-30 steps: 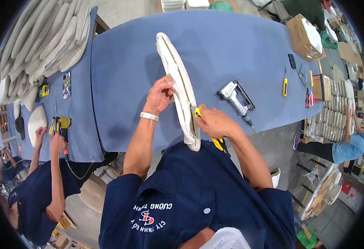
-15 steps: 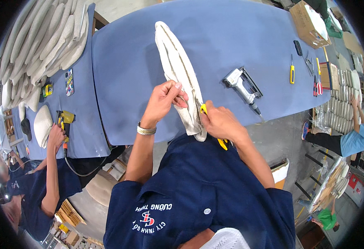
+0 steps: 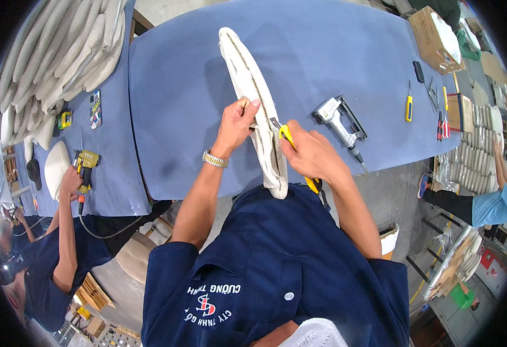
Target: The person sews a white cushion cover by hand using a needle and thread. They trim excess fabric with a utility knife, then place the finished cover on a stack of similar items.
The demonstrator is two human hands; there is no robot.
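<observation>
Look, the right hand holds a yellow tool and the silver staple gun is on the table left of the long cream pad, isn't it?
Not quite: in the head view, the silver staple gun lies on the table right of the long cream pad. The right hand does hold a yellow tool.

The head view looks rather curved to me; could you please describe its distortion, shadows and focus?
Head view: edges of the table bow and the corners go black; head view: soft shadow lies left of the cushion; head view: cushion and silver tool look fairly sharp.
</observation>
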